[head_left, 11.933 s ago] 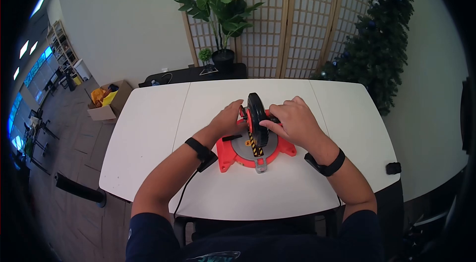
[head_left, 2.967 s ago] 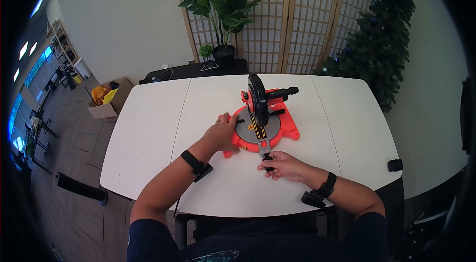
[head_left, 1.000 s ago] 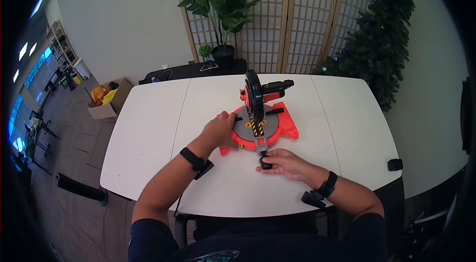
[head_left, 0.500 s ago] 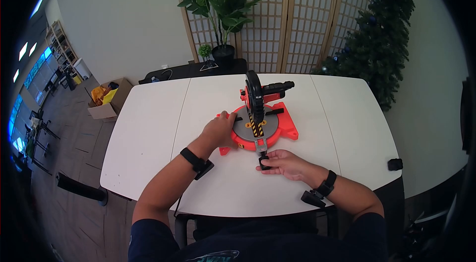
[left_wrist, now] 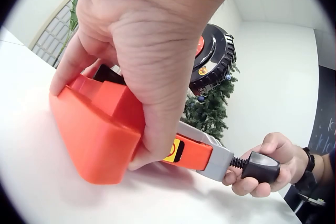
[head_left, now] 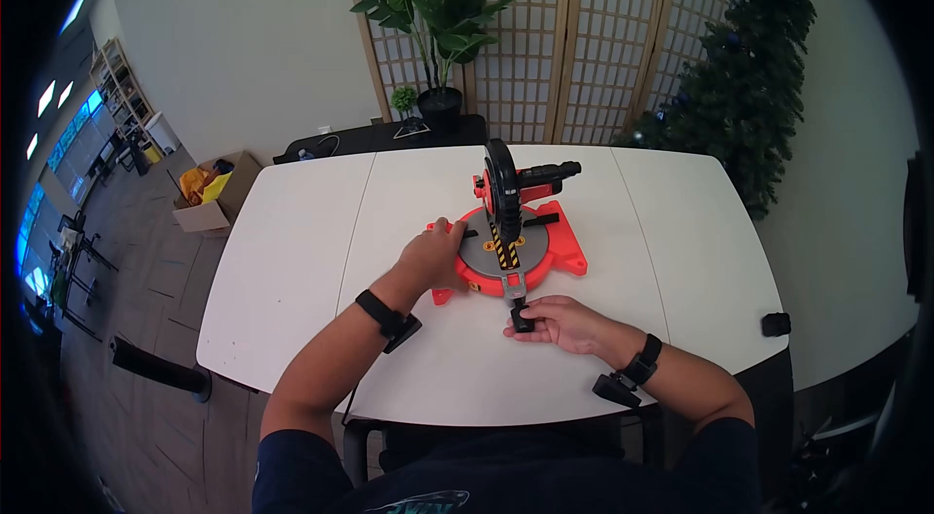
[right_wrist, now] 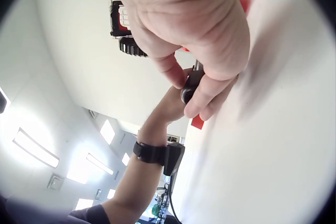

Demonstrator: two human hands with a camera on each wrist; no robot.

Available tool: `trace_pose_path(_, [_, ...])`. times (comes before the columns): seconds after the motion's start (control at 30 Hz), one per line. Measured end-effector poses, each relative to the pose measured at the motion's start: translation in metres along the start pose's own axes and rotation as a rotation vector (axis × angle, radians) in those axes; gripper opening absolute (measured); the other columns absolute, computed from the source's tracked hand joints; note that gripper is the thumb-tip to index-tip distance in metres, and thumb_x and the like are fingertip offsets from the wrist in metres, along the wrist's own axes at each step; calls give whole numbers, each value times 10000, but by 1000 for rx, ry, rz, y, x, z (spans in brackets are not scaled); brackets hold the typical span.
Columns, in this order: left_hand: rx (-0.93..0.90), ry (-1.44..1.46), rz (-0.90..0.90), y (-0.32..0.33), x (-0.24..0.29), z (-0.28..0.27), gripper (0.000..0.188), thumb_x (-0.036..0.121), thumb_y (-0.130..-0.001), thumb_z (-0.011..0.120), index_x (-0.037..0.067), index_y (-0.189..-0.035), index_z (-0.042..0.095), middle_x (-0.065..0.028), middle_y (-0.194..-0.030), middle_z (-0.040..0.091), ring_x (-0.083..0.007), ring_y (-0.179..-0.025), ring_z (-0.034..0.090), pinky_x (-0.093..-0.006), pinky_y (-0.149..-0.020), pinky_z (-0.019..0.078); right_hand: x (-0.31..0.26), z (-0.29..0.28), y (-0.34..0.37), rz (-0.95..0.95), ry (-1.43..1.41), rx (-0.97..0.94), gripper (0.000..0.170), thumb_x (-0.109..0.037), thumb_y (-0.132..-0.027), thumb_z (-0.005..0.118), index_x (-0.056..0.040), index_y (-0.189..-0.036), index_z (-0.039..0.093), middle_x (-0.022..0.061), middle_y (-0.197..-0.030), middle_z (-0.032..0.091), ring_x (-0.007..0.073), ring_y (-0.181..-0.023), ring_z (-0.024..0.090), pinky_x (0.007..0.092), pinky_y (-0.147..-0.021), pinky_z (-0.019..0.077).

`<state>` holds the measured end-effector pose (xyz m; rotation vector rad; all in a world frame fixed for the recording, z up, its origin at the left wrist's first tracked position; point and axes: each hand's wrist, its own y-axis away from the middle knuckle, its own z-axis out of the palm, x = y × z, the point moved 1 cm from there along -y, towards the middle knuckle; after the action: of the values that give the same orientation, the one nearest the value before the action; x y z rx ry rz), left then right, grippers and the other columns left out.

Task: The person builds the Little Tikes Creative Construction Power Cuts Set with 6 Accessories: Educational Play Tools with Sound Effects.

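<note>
Through the head camera, from far away, I can see a big pale wall behind a white table with round corners. Near the wall is a low black table — it holds a tall green plant in a black pot. A wooden folding screen with lots of little squares stands behind them. To the right I see a Christmas tree with blue balls. To the left, a cardboard box sits on the brownish floor. Farther back I spot a shelf, blue windows and bright ceiling lights
</note>
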<state>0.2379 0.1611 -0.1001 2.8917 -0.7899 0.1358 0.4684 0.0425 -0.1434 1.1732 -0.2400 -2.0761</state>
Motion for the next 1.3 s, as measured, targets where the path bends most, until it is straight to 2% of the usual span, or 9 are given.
trace_pose_path(0.1, [-2, -4, 0, 1, 1, -1, 1069, 389, -523, 933, 26, -1387, 420, -224, -1229, 547, -369, -1052, 662, -417, -866, 590, 3, 4, 0, -40, 65, 42, 272, -79, -962, 664, 73, -1147, 533, 150, -1155, 603, 275, -1107, 676, 346, -1020, 558])
trace_pose_path(0.4, [-10, 18, 2, -2, -3, -1, 1066, 391, -525, 926, 32, -1393, 423, -219, -1241, 546, -372, -1050, 664, -419, -863, 588, -1, 5, 4, -88, 77, 101, 382, -64, -929, 704, 69, -1198, 467, 175, -1162, 606, 291, -1090, 684, 374, -994, 573])
trace_pose_path(0.47, [-56, 3, -42, -3, -4, -1, 1090, 434, -534, 925, 76, -1430, 418, -191, -1353, 520, -374, -1062, 667, -421, -882, 577, -1, 7, 4, -113, 125, 101, 380, -60, -923, 708, 51, -1197, 469, 174, -1157, 620, 286, -1089, 686, 371, -982, 577])
trace_pose_path(0.6, [-66, -3, -46, -3, -5, -3, 1100, 441, -531, 928, 78, -1434, 414, -187, -1349, 526, -368, -1052, 670, -419, -878, 577, -6, 12, 7, -95, 145, 91, 372, -68, -922, 716, 36, -1187, 476, 166, -1144, 634, 257, -1081, 686, 363, -971, 579])
trace_pose_path(0.67, [-31, 0, 0, -4, -8, -1, 1090, 430, -523, 930, 51, -1412, 426, -199, -1250, 566, -361, -1031, 676, -411, -851, 586, -7, 12, 6, -76, 128, 76, 356, -73, -924, 719, 24, -1171, 481, 149, -1125, 642, 224, -1068, 683, 355, -963, 582])
trace_pose_path(0.77, [-29, 20, 16, -5, -11, -1, 1097, 442, -515, 933, 57, -1411, 432, -186, -1248, 574, -351, -1037, 674, -410, -863, 580, -2, 16, 4, -83, 204, 90, 339, -56, -930, 704, 25, -1166, 475, 143, -1122, 639, 209, -1056, 681, 353, -976, 578])
trace_pose_path(1.0, [0, 32, 41, -5, -15, 2, 1104, 458, -508, 934, 66, -1412, 435, -175, -1243, 585, -342, -1059, 664, -402, -886, 569, 3, 9, -1, -77, 143, 84, 381, -55, -923, 711, 34, -1185, 450, 138, -1102, 629, 215, -1065, 679, 366, -1005, 569])
trace_pose_path(1.2, [9, 10, 44, -6, -14, 1, 1111, 469, -500, 935, 67, -1409, 439, -175, -1235, 592, -341, -1062, 663, -400, -888, 566, 2, 9, -1, -85, 109, 62, 316, -74, -933, 704, 25, -1169, 518, 134, -1110, 637, 218, -1053, 681, 367, -976, 579])
trace_pose_path(1.3, [-29, 12, 17, -5, -13, -2, 1111, 483, -512, 926, 90, -1421, 422, -161, -1314, 563, -344, -1086, 649, -399, -912, 551, 6, 5, -4, -96, 120, 37, 269, -100, -944, 700, 17, -1143, 562, 128, -1110, 638, 215, -1052, 678, 358, -966, 579])
